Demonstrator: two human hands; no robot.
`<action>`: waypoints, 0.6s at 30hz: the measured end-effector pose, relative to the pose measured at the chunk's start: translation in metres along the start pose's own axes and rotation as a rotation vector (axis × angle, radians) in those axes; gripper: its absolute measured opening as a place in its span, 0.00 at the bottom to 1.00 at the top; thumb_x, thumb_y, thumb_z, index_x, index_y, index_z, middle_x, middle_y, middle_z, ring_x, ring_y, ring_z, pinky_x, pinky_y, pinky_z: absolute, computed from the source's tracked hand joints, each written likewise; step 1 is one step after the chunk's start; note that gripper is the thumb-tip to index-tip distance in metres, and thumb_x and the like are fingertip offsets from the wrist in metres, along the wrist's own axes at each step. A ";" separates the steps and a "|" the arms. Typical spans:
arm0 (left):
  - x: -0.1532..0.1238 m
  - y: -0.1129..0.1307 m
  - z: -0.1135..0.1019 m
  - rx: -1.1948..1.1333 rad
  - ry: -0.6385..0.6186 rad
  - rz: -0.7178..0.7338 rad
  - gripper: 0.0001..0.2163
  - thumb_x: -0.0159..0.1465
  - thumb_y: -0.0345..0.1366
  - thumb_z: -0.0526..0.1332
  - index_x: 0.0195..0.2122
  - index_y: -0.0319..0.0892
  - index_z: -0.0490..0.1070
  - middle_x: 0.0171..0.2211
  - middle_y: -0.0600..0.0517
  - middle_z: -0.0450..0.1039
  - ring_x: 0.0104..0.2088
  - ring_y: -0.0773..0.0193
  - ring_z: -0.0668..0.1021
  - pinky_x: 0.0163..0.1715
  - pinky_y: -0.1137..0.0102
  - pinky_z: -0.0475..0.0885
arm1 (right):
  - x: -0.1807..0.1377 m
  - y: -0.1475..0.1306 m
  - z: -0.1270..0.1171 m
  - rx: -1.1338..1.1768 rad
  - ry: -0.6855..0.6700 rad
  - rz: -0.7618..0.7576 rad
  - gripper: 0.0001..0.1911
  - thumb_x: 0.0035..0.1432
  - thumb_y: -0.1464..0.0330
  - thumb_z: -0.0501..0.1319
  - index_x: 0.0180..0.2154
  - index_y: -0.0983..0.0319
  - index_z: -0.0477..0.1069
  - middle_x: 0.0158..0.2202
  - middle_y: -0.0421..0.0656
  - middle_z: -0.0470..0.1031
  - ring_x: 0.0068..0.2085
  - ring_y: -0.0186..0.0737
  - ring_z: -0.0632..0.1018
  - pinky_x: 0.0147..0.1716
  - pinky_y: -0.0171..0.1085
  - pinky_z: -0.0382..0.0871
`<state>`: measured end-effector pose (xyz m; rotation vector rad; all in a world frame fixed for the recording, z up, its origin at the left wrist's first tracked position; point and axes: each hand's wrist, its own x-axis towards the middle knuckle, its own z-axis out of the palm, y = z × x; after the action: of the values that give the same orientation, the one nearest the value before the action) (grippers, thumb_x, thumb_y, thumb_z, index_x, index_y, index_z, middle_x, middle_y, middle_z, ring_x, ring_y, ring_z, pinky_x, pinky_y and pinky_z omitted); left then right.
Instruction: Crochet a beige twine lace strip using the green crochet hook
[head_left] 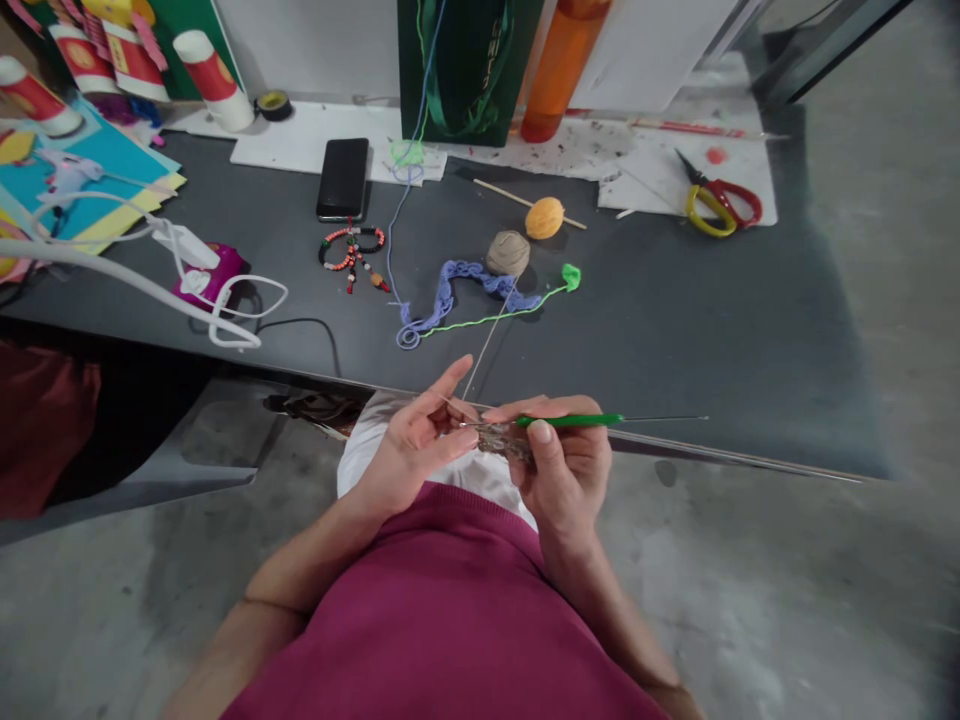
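My right hand grips a crochet hook with a green handle; one thin metal end points right, the other reaches toward my left hand. Between my hands is a small brownish crocheted piece, pinched by my left hand between thumb and fingers, with the index finger raised. A beige strand runs from that finger up to a beige yarn ball on the table. Just beyond lies a wavy blue crocheted strip, beside a bright green strand.
On the grey table lie a yellow yarn ball, a stick, scissors, a phone and a beaded bracelet. An orange bottle and dark green bag stand behind. White cables cross the left side.
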<state>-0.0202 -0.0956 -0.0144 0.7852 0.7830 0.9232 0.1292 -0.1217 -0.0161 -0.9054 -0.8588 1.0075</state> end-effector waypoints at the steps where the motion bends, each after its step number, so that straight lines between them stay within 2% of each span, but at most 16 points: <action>1: 0.000 0.000 0.000 0.000 0.005 0.001 0.32 0.60 0.36 0.75 0.67 0.52 0.74 0.34 0.55 0.77 0.36 0.66 0.75 0.44 0.67 0.72 | -0.001 0.000 0.000 0.009 -0.010 -0.004 0.05 0.66 0.62 0.69 0.39 0.53 0.75 0.32 0.35 0.86 0.15 0.27 0.69 0.10 0.27 0.60; 4: 0.001 -0.001 0.000 -0.003 0.016 0.004 0.31 0.60 0.35 0.75 0.66 0.53 0.75 0.34 0.55 0.76 0.36 0.66 0.75 0.45 0.67 0.71 | -0.002 0.000 -0.001 0.018 -0.035 -0.016 0.03 0.68 0.63 0.68 0.40 0.52 0.76 0.32 0.35 0.86 0.16 0.29 0.72 0.11 0.28 0.62; 8: 0.002 0.001 -0.001 -0.033 -0.009 -0.015 0.31 0.58 0.33 0.76 0.64 0.53 0.77 0.34 0.55 0.77 0.36 0.66 0.76 0.44 0.67 0.73 | -0.001 0.002 -0.002 -0.019 -0.028 -0.029 0.04 0.68 0.62 0.68 0.41 0.52 0.76 0.32 0.37 0.86 0.24 0.35 0.80 0.22 0.34 0.75; 10: 0.001 0.003 -0.002 -0.045 -0.017 -0.041 0.31 0.57 0.32 0.76 0.63 0.52 0.77 0.34 0.55 0.77 0.37 0.66 0.76 0.45 0.67 0.73 | 0.000 0.004 -0.002 -0.016 -0.032 -0.031 0.06 0.66 0.60 0.69 0.39 0.53 0.76 0.31 0.38 0.85 0.28 0.38 0.82 0.26 0.36 0.77; 12: 0.001 0.005 -0.003 -0.049 -0.025 -0.058 0.31 0.57 0.31 0.76 0.63 0.51 0.78 0.35 0.55 0.78 0.39 0.65 0.78 0.47 0.67 0.73 | 0.001 0.005 -0.002 0.006 -0.028 -0.012 0.07 0.66 0.59 0.69 0.39 0.53 0.76 0.30 0.38 0.85 0.28 0.37 0.81 0.23 0.34 0.75; 15: 0.000 0.008 -0.005 -0.041 -0.039 -0.067 0.31 0.56 0.30 0.77 0.62 0.50 0.78 0.37 0.54 0.79 0.42 0.64 0.79 0.49 0.67 0.73 | 0.002 0.004 -0.001 0.033 0.022 0.034 0.07 0.66 0.60 0.70 0.38 0.53 0.75 0.30 0.36 0.84 0.22 0.33 0.77 0.14 0.29 0.64; 18: -0.001 0.009 -0.006 -0.020 -0.037 -0.078 0.30 0.57 0.30 0.77 0.61 0.50 0.79 0.36 0.53 0.79 0.41 0.66 0.78 0.47 0.68 0.73 | 0.003 0.002 -0.002 0.034 0.047 0.036 0.08 0.65 0.59 0.70 0.37 0.54 0.74 0.31 0.36 0.85 0.21 0.31 0.76 0.13 0.28 0.62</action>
<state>-0.0290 -0.0917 -0.0094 0.7476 0.7654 0.8434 0.1311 -0.1185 -0.0182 -0.9150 -0.7866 1.0249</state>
